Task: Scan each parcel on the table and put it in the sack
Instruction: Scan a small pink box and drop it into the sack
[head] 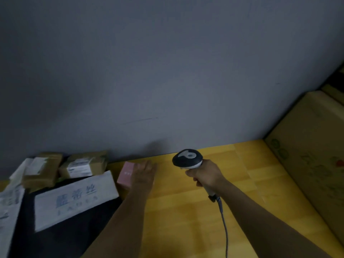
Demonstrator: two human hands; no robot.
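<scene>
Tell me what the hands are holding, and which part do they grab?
The right hand grips the scanner by its pale handle, under the dark head. The left hand holds nothing: its straight fingers reach the pink box.

Dim, softly blurred view (edges perhaps warped), corners darkening.

Yellow wood-grain tabletop meets grey wall at 12 o'clock. Pink box at 10 o'clock, near wall. Brown taped parcel beside it toward 9 o'clock, second brown parcel just beyond. Dark bag or sheet at 8 o'clock, white lettered box tilted on it. Large cardboard carton along 3 o'clock edge.
</scene>
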